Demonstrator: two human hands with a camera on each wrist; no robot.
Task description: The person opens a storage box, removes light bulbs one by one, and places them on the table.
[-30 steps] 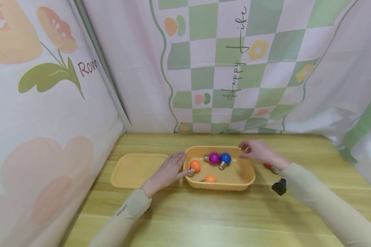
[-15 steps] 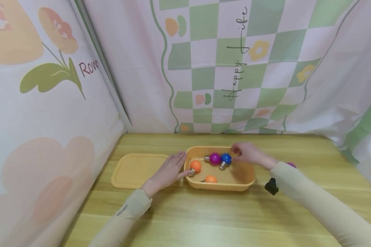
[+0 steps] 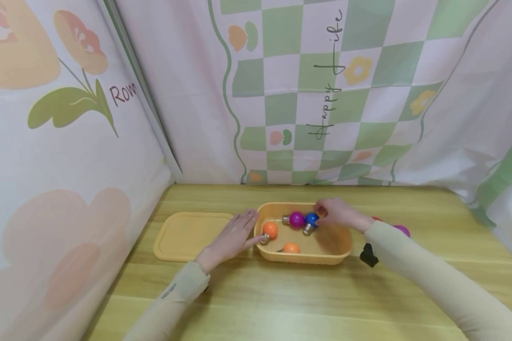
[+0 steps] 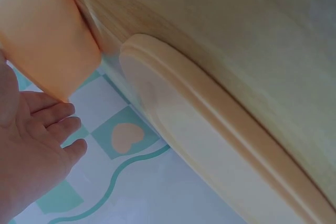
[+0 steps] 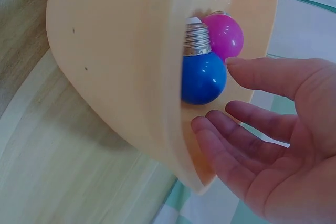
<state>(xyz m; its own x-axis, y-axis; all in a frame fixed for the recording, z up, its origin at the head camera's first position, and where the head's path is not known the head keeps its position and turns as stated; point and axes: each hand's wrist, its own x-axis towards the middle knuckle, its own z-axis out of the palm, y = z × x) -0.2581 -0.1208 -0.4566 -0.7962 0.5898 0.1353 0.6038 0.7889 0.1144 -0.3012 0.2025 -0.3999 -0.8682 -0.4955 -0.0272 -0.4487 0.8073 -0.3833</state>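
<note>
A yellow plastic box (image 3: 324,258) holds several coloured light bulbs. My left hand (image 3: 234,234), fingers straight, rests against the box's left end with the thumb over the rim. Just inside lies an orange bulb (image 3: 270,229), and a second orange bulb (image 3: 291,247) is by the front wall. My right hand (image 3: 337,213) reaches over the box's back right part. Its slightly bent fingers and thumb are spread around the blue bulb (image 5: 203,80) in the right wrist view, a small gap still showing. The purple bulb (image 3: 297,219) lies beside the blue one.
A flat yellow lid (image 3: 187,237) lies on the wooden table (image 3: 256,303) left of the box. Right of it, a red bulb (image 3: 377,219) and another purple bulb (image 3: 403,230) are partly behind the right sleeve. A printed curtain (image 3: 277,109) hangs at the back.
My right hand has moved left and slightly down from the box's right rim to the blue bulb. The purple bulb outside has come into view behind the sleeve. My left hand has stayed put.
</note>
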